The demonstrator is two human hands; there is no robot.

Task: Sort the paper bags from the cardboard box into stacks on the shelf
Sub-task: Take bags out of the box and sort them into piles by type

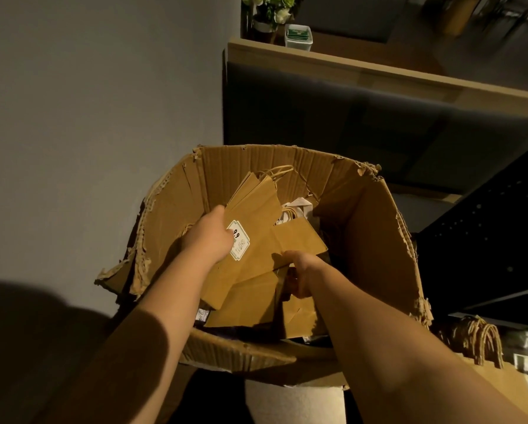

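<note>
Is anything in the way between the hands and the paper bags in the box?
No. Both hands are already on the bags: the left hand holds the labelled bundle, and the right hand grips bags lower down. The box is open on top, so nothing visible blocks lifting them out.

Far beyond the hands, high on a wooden ledge, stands a bunch of white and green flowers in a pale pot, with a small white tub bearing a green lid just beside it on the right. A plain grey wall fills the space to the left of the hands and above them. Under the ledge hangs a dark panel. To the right of the hands, well apart from them, rises a black perforated panel. Below the forearms, near the bottom edge, sits a pale rounded object; what it is cannot be told.
</note>
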